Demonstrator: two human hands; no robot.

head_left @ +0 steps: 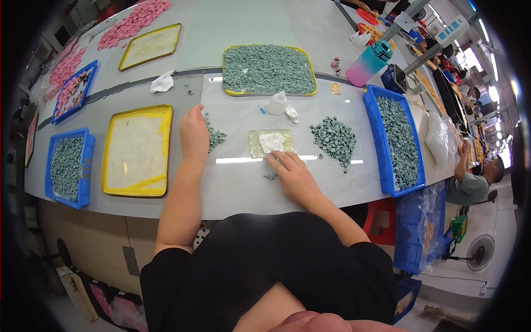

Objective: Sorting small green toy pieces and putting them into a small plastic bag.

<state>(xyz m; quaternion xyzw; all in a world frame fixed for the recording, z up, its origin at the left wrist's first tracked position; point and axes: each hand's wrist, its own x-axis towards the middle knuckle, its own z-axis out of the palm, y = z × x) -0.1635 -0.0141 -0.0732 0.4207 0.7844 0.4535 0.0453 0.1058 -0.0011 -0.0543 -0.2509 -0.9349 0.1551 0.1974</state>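
Observation:
My left hand (194,133) rests on its side against a small pile of green pieces (217,138); its back faces me and its fingers are mostly hidden. My right hand (294,178) is open, fingers apart and bent down. Its fingertips reach the near edge of a small yellowish see-through plate (255,148), which carries a smeared white patch (271,142). A few green pieces (270,176) lie beneath that hand's thumb side. Farther right is a larger heap of green pieces (334,140). Beyond the plate stand a white squeeze bottle (277,104) and a crumpled white wad (292,114).
A yellow-rimmed tray full of green pieces (269,69) lies ahead. Blue bins of green pieces stand left (86,166) and right (381,149). A bare yellow tray (135,149) sits left of my arm. A blue-pink bottle (369,63) stands at far right.

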